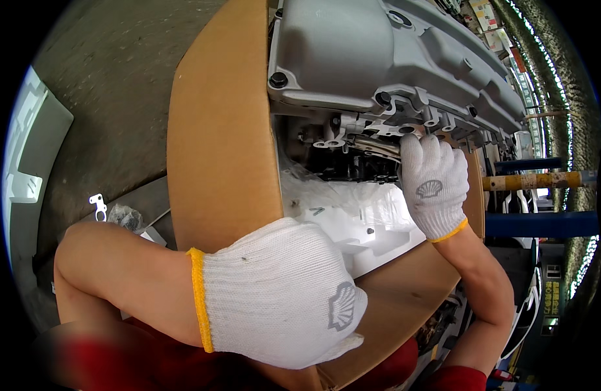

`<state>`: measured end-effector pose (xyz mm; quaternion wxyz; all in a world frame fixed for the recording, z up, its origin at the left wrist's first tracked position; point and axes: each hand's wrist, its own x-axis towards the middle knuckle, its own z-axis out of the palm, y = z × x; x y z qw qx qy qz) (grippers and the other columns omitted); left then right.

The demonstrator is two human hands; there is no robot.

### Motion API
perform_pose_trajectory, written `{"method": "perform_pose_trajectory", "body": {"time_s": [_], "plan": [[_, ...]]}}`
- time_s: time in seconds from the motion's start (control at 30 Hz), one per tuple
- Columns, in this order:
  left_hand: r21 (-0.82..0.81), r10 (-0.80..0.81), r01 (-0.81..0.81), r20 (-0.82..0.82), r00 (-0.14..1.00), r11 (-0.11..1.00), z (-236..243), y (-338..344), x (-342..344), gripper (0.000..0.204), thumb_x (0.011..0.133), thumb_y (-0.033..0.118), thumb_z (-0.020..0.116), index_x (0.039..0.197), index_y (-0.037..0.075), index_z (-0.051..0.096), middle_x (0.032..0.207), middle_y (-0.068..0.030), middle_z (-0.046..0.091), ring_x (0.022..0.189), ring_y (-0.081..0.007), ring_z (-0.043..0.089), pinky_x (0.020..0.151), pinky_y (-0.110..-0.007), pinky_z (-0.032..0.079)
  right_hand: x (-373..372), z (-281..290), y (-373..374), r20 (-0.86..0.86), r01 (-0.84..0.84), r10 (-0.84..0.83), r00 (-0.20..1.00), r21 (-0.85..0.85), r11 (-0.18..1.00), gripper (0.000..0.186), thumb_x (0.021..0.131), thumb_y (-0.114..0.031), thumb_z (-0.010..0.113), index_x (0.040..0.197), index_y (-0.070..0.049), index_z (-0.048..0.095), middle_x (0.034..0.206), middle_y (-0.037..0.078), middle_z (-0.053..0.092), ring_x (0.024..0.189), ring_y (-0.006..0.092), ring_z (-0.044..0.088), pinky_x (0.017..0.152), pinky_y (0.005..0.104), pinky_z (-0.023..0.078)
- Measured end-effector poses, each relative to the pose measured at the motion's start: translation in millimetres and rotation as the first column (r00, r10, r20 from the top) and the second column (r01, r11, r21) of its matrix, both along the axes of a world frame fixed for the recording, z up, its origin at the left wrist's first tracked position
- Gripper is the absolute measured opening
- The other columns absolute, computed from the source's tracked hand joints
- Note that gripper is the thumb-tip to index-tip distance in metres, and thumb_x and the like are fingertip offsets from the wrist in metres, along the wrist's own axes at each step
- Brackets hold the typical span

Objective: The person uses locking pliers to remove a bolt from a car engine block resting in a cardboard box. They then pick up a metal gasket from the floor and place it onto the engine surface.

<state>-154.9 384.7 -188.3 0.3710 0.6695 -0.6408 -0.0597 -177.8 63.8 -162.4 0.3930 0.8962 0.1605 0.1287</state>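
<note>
A grey engine (339, 58) with a cast cover and black bolts sits in a large open cardboard box (222, 130). My right hand (434, 179), in a white knitted glove with a yellow cuff, is at the engine's lower edge with its fingers curled. A slim silver metal piece (375, 148), like paired bars, runs from beside the engine's fittings into that hand; whether it is a tool I cannot tell. My left hand (281, 293), gloved alike, is close to me over the box's near side. Its fingers bend under and are mostly hidden, as is anything in them.
White foam packing (372, 225) and clear plastic film (300, 189) lie in the box below the engine. A cardboard flap (405, 287) spans the near side. On the floor at left are a small white bracket (98, 206) and a large white panel (36, 143). Blue beams (542, 225) stand at right.
</note>
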Motion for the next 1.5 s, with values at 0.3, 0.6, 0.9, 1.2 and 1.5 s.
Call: {"method": "perform_pose_trajectory", "body": {"time_s": [0.3,0.6,0.9,1.2,1.5], "plan": [[0.067,-0.017,0.018,-0.013,1.0,0.998,10,-1,5,0.051,0.102,0.064,0.07,0.076,0.02,0.071,0.058,-0.0057,0.059,0.055,-0.0291,0.063,0.054,-0.042,0.05,-3,-39,-9,-0.167,0.242,-0.189,0.968,0.398,0.885,0.051,0.086,-0.017,0.087,0.13,-0.005,0.064,0.109,0.018,0.069,0.092,0.041,0.073,0.08,0.0532,0.06],[0.112,0.001,-0.008,0.059,0.998,0.994,13,-2,0,0.049,0.098,0.065,0.073,0.073,0.023,0.069,0.059,-0.0036,0.059,0.054,-0.027,0.061,0.053,-0.04,0.047,0,-67,-1,-0.268,0.33,-0.194,0.944,0.739,0.587,0.038,0.091,-0.02,0.084,0.124,-0.007,0.071,0.105,0.018,0.079,0.093,0.0408,0.079,0.079,0.0499,0.063],[0.19,-0.018,0.002,0.084,0.996,0.982,23,-4,5,0.051,0.098,0.067,0.072,0.074,0.022,0.071,0.058,-0.0032,0.061,0.054,-0.0265,0.065,0.051,-0.04,0.048,11,-83,1,-0.513,0.544,-0.181,0.839,0.787,0.29,0.04,0.091,-0.039,0.085,0.114,-0.006,0.08,0.099,0.016,0.084,0.094,0.0371,0.081,0.086,0.0433,0.064],[0.292,-0.073,0.055,0.052,0.996,0.955,29,-6,10,0.055,0.1,0.068,0.069,0.073,0.02,0.07,0.06,-0.006,0.065,0.056,-0.0285,0.07,0.051,-0.041,0.052,14,-112,2,-0.625,0.631,-0.1,0.774,0.775,0.045,0.049,0.088,-0.039,0.088,0.121,-0.004,0.081,0.105,0.013,0.086,0.097,0.0243,0.082,0.095,0.0379,0.063],[0.247,-0.077,0.051,0.097,0.992,0.968,23,-4,5,0.054,0.1,0.067,0.072,0.076,0.018,0.068,0.058,-0.0038,0.063,0.051,-0.0281,0.064,0.048,-0.041,0.049,9,-121,24,-0.752,0.744,0.036,0.658,0.641,-0.191,0.043,0.091,-0.039,0.087,0.115,-0.004,0.083,0.105,0.004,0.086,0.097,0.0113,0.075,0.095,0.0327,0.061]]}}
